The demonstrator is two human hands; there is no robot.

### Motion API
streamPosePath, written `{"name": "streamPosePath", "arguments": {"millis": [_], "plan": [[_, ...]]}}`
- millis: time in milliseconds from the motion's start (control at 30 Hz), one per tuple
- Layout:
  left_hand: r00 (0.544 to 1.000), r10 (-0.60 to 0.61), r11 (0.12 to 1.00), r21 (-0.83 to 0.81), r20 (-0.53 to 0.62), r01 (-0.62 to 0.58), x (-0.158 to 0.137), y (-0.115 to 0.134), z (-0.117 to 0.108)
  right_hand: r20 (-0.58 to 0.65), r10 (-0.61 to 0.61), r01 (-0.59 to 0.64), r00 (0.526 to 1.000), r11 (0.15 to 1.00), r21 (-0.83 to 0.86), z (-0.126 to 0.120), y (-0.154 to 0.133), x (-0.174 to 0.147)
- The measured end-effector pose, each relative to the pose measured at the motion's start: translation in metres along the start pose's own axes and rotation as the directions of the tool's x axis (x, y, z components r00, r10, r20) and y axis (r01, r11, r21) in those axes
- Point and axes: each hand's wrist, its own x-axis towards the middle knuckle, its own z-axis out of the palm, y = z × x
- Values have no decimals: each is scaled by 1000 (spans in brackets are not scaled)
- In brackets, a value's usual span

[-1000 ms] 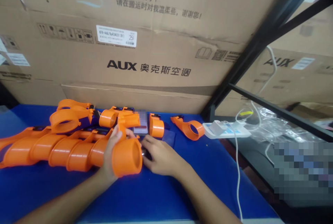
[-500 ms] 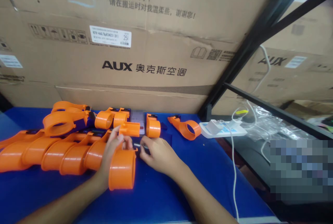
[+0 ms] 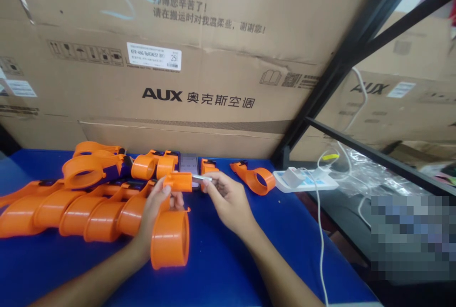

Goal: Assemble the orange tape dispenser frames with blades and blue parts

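My left hand (image 3: 148,219) is closed around an orange plastic tape dispenser (image 3: 168,241), its wide ring hanging down on the near side and its flat end (image 3: 180,182) turned to the right. Between the thumb and fingers of my right hand (image 3: 230,202) is a thin silvery metal strip (image 3: 201,178), probably a cutter blade. The strip's left end is right at the dispenser's flat end; whether it sits inside cannot be made out. Behind my hands stands another orange dispenser (image 3: 208,166), partly hidden by my right fingers.
Several orange dispensers (image 3: 103,219) line the left of the blue table (image 3: 221,269), with more (image 3: 81,171) behind. A phone (image 3: 188,164) lies behind my hands. One dispenser (image 3: 256,178) and a white power strip (image 3: 320,183) are at right. A large carton (image 3: 213,69) closes off the back.
My right hand has risen from below the dispenser's end and brought the strip up level against it. The strip has turned from dark and toothed-looking to silvery. My left hand keeps its hold.
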Motion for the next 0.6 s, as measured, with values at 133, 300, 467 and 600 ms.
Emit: {"name": "streamPosePath", "arguments": {"millis": [133, 300, 467, 600], "plan": [[1000, -7, 999, 38, 21, 6, -2, -1, -1, -70, 132, -108, 989, 953, 284, 3, -6, -2], [996, 40, 992, 120, 82, -50, -4, 0, -1, -62, 193, -152, 979, 903, 402, 5, -12, -1], [994, 71, 988, 130, 81, -81, -3, 0, 0, -16, 175, -156, 984, 914, 373, 3, -11, 0], [994, 60, 987, 142, 90, -73, 0, -1, -3, -3, 144, -136, 990, 943, 304, 4, -10, -2]]}}
